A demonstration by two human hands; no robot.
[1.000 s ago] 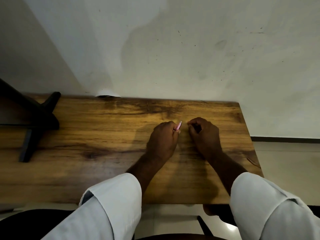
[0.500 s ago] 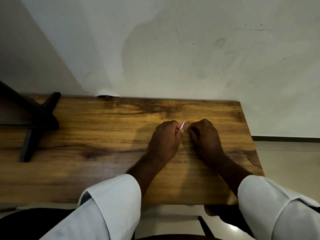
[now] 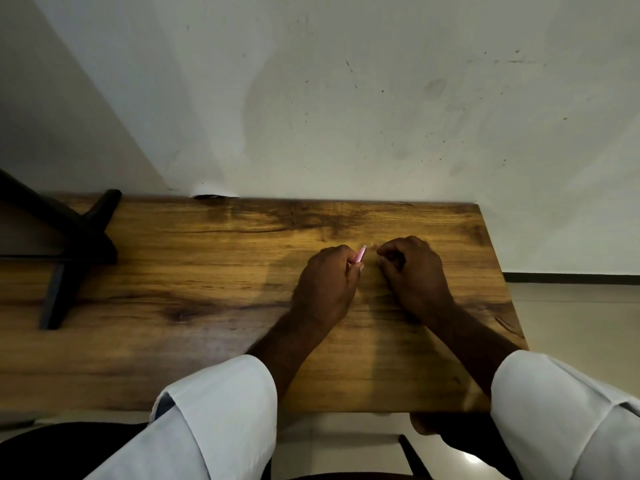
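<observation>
My left hand (image 3: 327,285) rests on the wooden table (image 3: 207,271) and grips a small pink stick-like object (image 3: 360,254), whose tip pokes out past the fingers. A short gap to its right, my right hand (image 3: 414,271) lies on the table with its fingers curled inward; whether it holds anything is hidden. A tiny pale speck (image 3: 375,244) lies on the wood between the two hands. Both forearms come out of rolled white sleeves.
A black stand (image 3: 69,251) with splayed feet sits on the table's left end. A stained white wall (image 3: 346,116) runs along the table's far edge. The table ends at the right (image 3: 498,271), with pale floor (image 3: 571,323) beyond. A dark chair part (image 3: 415,455) shows below.
Both hands stayed in almost the same place. The right hand has shifted slightly right, widening the gap between it and the pink object's tip.
</observation>
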